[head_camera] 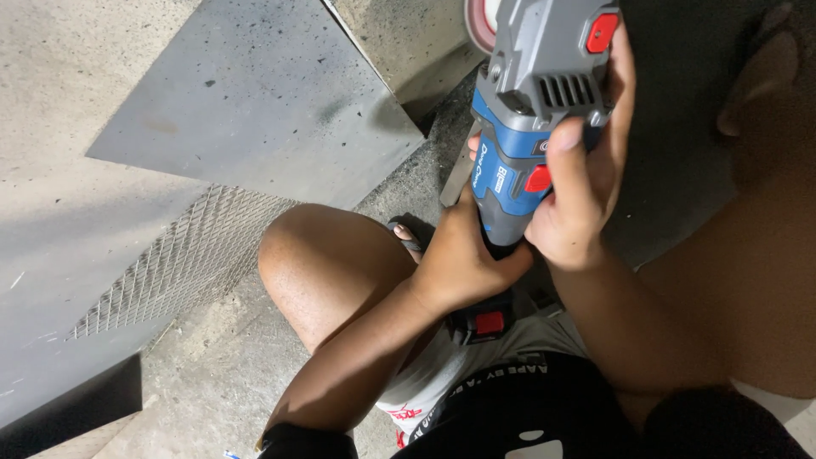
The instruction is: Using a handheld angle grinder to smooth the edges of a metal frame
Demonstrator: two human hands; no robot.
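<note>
A blue and grey cordless angle grinder (531, 110) with red buttons is held upright in front of me, its disc (482, 21) at the top edge of the view. My left hand (463, 255) wraps the lower handle just above the battery pack (486, 323). My right hand (586, 170) grips the upper body, with the thumb lying next to the red switch. I am crouched, with my left knee (319, 255) below the tool.
A flat grey metal sheet (255, 102) lies on the concrete floor at upper left. Expanded metal mesh (183, 259) lies below it. My sandalled foot (406, 236) rests beside a metal strip (459, 170). My right leg (748, 221) fills the right side.
</note>
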